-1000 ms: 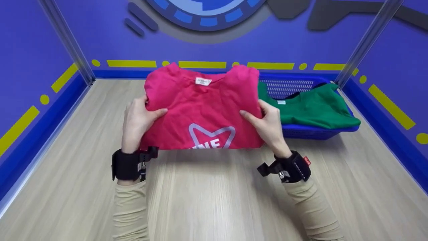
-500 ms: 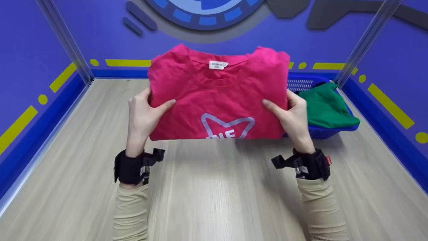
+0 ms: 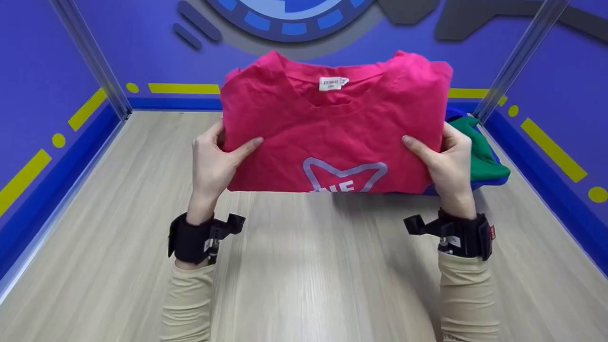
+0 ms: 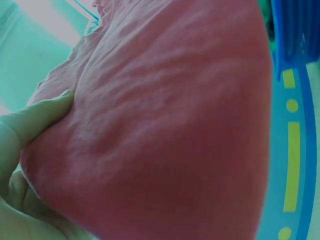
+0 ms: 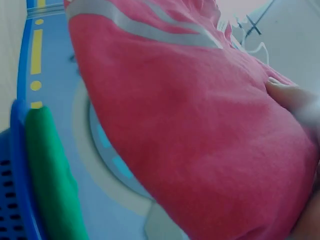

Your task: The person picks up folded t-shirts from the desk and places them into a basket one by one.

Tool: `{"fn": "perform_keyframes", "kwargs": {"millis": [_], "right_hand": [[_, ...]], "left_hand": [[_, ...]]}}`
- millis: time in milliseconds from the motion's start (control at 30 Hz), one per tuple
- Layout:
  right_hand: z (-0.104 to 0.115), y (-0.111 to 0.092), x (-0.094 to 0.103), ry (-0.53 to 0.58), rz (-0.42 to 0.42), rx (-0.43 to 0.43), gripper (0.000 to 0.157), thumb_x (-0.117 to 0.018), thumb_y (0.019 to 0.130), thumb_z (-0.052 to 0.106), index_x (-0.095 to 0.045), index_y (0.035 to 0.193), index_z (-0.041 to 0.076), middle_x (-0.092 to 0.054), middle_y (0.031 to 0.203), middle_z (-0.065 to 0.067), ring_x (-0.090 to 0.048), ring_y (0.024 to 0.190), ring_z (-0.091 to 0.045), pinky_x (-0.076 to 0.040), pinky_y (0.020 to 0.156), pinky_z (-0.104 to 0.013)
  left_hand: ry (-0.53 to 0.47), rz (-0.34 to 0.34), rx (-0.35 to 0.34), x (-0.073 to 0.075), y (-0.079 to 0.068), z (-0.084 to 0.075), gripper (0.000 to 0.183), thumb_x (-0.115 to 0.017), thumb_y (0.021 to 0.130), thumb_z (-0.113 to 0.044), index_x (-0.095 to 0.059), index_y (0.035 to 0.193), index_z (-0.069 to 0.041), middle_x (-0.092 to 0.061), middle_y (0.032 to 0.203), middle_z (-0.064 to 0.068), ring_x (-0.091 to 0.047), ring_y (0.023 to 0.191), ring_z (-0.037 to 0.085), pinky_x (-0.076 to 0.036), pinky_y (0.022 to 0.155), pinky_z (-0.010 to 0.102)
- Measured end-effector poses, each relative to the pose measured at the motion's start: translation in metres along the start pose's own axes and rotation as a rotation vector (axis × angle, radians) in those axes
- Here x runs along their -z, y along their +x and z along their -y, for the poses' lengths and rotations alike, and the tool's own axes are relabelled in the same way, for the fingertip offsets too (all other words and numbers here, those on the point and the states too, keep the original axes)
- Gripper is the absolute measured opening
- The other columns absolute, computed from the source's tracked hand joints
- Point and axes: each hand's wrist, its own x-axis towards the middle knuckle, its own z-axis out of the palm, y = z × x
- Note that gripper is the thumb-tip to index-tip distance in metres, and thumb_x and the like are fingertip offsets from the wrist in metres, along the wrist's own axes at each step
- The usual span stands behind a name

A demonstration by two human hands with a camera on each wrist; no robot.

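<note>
A folded pink T-shirt with a white neck label and a pale star print is held up above the table, collar uppermost. My left hand grips its left edge, thumb across the front and fingers behind. On the opposite edge my right hand holds it the same way. In the left wrist view the shirt fills most of the picture, with the thumb pressing on it. The right wrist view shows the other side of the shirt and part of its printed outline. Fingers behind the cloth are mostly hidden.
Behind the shirt at the right stands a blue plastic basket, largely covered by it. A green garment lies in the basket and over its rim. Blue printed panels enclose the wooden table at the back and sides.
Both hands have raised the pink T-shirt and carried it to the right. It now overlaps most of the basket and the green garment in the head view.
</note>
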Motion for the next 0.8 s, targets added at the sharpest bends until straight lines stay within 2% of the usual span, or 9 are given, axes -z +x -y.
{"fn": "perform_keyframes", "kwargs": {"millis": [133, 300, 400, 567, 800], "right_hand": [[0.0, 0.0, -0.001, 0.045, -0.02, -0.009, 0.021, -0.077, 0.074, 0.0, -0.071, 0.094, 0.005, -0.07, 0.077, -0.004, -0.067, 0.067, -0.015, -0.052, 0.058, -0.022], [0.0, 0.0, -0.001, 0.135, -0.035, -0.018, 0.021, -0.076, 0.071, -0.006, -0.07, 0.091, -0.001, -0.069, 0.075, -0.006, -0.067, 0.065, -0.016, -0.052, 0.056, -0.021], [0.004, -0.001, 0.006, 0.157, -0.05, -0.042, 0.021, -0.077, 0.07, -0.007, -0.07, 0.09, -0.002, -0.069, 0.074, -0.006, -0.066, 0.064, -0.015, -0.051, 0.055, -0.021], [0.008, -0.001, 0.017, 0.181, -0.064, -0.077, 0.024, -0.077, 0.069, -0.008, -0.069, 0.091, -0.006, -0.069, 0.074, -0.008, -0.067, 0.064, -0.017, -0.052, 0.055, -0.023], [0.006, 0.001, 0.033, 0.136, -0.087, -0.071, 0.026, -0.078, 0.069, -0.008, -0.069, 0.093, -0.006, -0.068, 0.074, -0.008, -0.065, 0.064, -0.017, -0.051, 0.054, -0.021]], "left_hand": [[-0.066, 0.018, -0.012, 0.0, 0.003, 0.006, 0.038, -0.083, 0.072, -0.012, -0.067, 0.105, -0.001, -0.07, 0.087, 0.016, -0.064, 0.075, 0.002, -0.05, 0.069, 0.02], [-0.132, 0.047, -0.022, 0.0, 0.006, 0.012, 0.038, -0.081, 0.072, -0.01, -0.067, 0.107, -0.001, -0.07, 0.088, 0.014, -0.067, 0.075, 0.005, -0.053, 0.068, 0.023], [-0.167, 0.06, -0.024, -0.003, 0.003, 0.009, 0.037, -0.081, 0.072, -0.009, -0.067, 0.105, 0.001, -0.07, 0.086, 0.013, -0.067, 0.075, 0.007, -0.054, 0.068, 0.024], [-0.195, 0.087, -0.024, -0.013, 0.0, 0.008, 0.036, -0.081, 0.072, -0.009, -0.066, 0.103, 0.002, -0.07, 0.086, 0.016, -0.068, 0.076, 0.009, -0.055, 0.069, 0.025], [-0.206, 0.122, -0.041, -0.033, -0.002, 0.012, 0.038, -0.081, 0.071, -0.008, -0.067, 0.106, 0.001, -0.071, 0.089, 0.018, -0.07, 0.079, 0.017, -0.055, 0.069, 0.025]]}}
